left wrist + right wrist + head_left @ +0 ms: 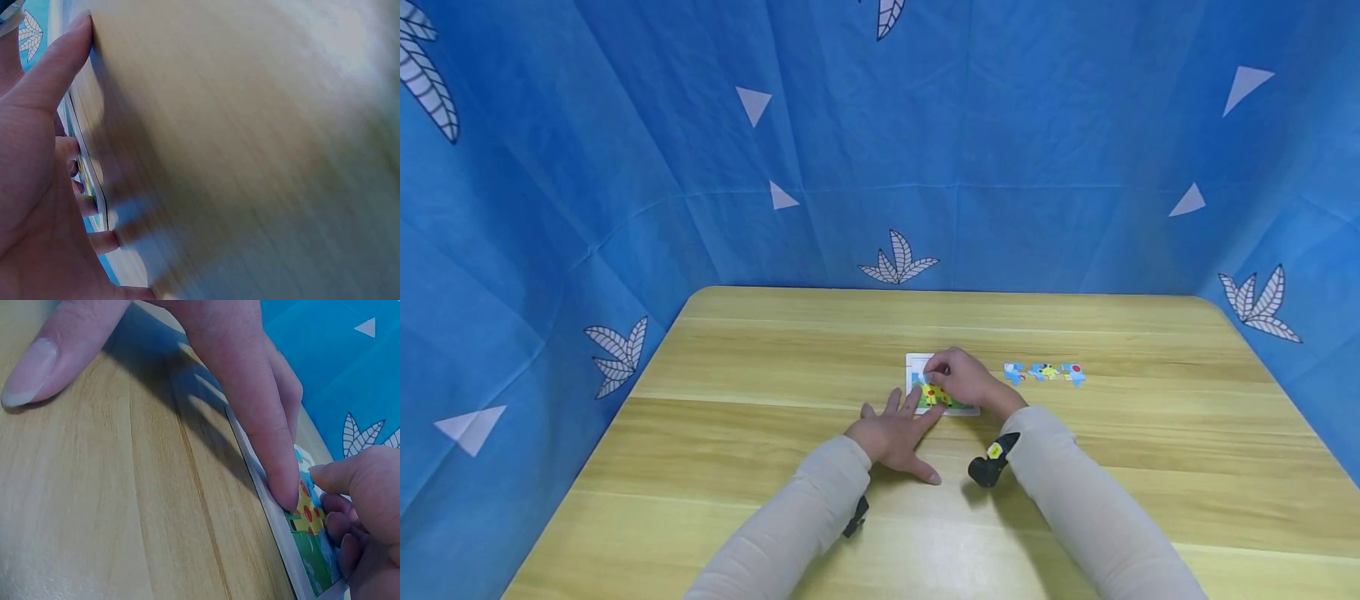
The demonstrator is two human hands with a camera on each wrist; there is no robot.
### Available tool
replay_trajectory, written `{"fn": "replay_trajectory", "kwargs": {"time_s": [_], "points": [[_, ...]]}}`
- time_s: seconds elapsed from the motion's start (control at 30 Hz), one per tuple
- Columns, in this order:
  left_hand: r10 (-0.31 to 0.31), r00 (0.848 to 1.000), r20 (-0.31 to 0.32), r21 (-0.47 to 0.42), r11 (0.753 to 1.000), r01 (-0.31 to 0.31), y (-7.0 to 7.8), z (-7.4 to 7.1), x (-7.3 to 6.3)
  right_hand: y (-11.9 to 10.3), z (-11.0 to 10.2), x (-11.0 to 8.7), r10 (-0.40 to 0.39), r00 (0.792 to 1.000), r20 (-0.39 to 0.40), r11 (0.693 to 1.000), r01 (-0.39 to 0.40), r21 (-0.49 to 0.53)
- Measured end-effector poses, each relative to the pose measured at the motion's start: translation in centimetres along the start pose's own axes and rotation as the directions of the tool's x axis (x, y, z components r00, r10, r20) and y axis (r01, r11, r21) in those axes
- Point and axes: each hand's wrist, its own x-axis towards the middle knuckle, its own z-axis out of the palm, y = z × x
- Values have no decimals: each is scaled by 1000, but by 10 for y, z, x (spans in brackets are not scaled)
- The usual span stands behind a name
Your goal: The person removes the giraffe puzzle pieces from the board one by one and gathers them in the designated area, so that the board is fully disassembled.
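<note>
A small jigsaw puzzle in a white-rimmed frame [914, 359] lies on the table, with a yellow, red-spotted picture [307, 512] partly assembled. My left hand [893, 439] is spread flat, its fingertips on the frame's near edge and lower picture, the thumb out on the wood. My right hand [967, 380] leans over the frame from the right, thumb and fingers bent together. It pinches a small bluish puzzle piece [927, 378] at the upper left of the picture, mostly hidden by the fingers. In the right wrist view, the left fingers press beside the spotted part.
Several loose puzzle pieces [1045, 372] lie in a row right of the frame, just beyond the right wrist. The wooden table [775, 350] ends at a blue cloth backdrop [880, 150]. A black wrist camera [988, 468] sticks out under the right sleeve.
</note>
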Motion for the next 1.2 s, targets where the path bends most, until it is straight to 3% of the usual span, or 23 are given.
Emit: {"fn": "replay_trajectory", "kwargs": {"time_s": [0.63,1.2], "points": [[-3,1000,6,-3,1000,3,1,0,-2,1,-1,1,44,999,32,995,-47,87],[5,1000,12,-10,1000,-5,-1,0,-3,-3,1,2,85,996,35,991,-89,104]]}}
